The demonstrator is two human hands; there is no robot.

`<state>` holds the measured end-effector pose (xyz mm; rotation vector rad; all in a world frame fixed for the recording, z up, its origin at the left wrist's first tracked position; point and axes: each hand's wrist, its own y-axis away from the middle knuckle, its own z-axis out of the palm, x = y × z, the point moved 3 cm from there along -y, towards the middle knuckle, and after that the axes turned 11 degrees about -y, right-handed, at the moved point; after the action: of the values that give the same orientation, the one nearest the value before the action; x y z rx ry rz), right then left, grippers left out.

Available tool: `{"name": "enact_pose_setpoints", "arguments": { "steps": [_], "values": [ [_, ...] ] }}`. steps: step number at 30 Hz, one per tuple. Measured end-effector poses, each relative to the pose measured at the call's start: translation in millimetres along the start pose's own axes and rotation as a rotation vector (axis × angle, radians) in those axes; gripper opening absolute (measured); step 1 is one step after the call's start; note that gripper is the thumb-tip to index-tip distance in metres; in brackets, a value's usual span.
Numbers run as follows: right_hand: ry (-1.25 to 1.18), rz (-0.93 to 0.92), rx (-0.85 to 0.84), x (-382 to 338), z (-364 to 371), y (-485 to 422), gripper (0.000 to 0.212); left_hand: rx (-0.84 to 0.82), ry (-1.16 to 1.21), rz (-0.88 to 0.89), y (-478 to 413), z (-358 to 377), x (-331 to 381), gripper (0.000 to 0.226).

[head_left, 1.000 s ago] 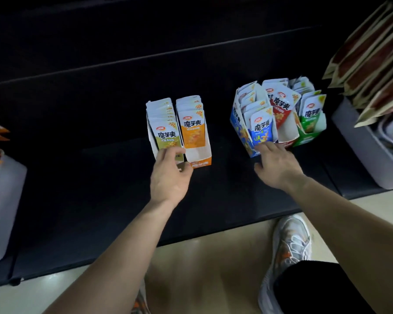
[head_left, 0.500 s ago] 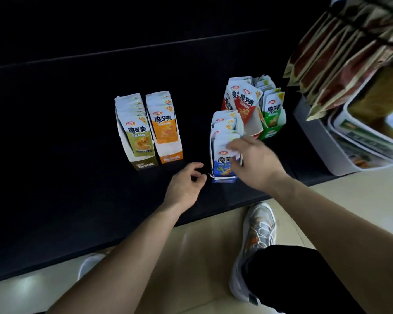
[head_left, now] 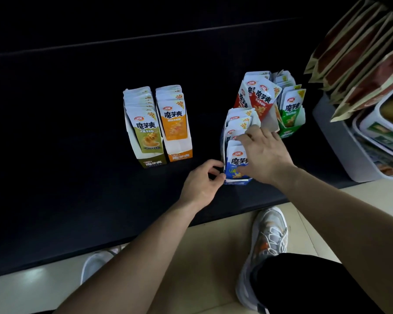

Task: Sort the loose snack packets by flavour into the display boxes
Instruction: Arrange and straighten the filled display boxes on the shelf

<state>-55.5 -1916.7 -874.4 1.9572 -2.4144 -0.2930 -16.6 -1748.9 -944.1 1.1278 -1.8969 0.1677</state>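
Here, head view only. Five display boxes stand on a dark shelf [head_left: 77, 155].

- Left pair: olive box [head_left: 150, 163] and orange box [head_left: 180, 156], side by side and touching, both full of upright packets.
- Right pair, further back: red box [head_left: 271, 123] and green box [head_left: 289, 130], next to each other. Red packets lean at mixed angles.
- Blue box [head_left: 235, 181] stands apart from both pairs, nearest the shelf's front edge, in front of the red box. Blue packets [head_left: 235, 162] are stacked upright inside it.

Left hand [head_left: 202, 182]: fingers curled, thumb and forefinger pinching the blue box at its lower left front corner.

Right hand [head_left: 264, 155]: lies over the blue packets from the right, fingers lightly bent across the tops of the front ones. Thumb is hidden, so I cannot tell whether it grips a packet or only presses.

Far right: brown bags [head_left: 359, 53] hang above a grey tray [head_left: 340, 143]. Below the shelf, a pale floor [head_left: 202, 257] and a grey shoe [head_left: 269, 232].
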Motion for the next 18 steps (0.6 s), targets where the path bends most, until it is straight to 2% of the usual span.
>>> {"name": "enact_pose_setpoints", "arguments": {
  "steps": [4, 11, 15, 18],
  "values": [
    [-0.039, -0.053, -0.018, 3.5, 2.6, 7.1, 0.078, -0.012, 0.025, 0.001, -1.9, -2.7, -5.1, 0.027],
    [-0.14, -0.039, -0.164, 5.3, -1.9, -9.0, 0.09, -0.028, 0.042, 0.0, -0.9, -4.0, -6.1, 0.029],
    [-0.1, 0.0, -0.141, 9.1, -1.5, -17.7, 0.101, -0.034, 0.043, -0.006, -1.5, -3.1, -5.6, 0.03],
    [0.001, 0.018, -0.159, 12.8, 1.2, -19.8, 0.099, -0.049, 0.05, -0.01, -2.7, -3.7, -5.3, 0.032]
  ]
}}
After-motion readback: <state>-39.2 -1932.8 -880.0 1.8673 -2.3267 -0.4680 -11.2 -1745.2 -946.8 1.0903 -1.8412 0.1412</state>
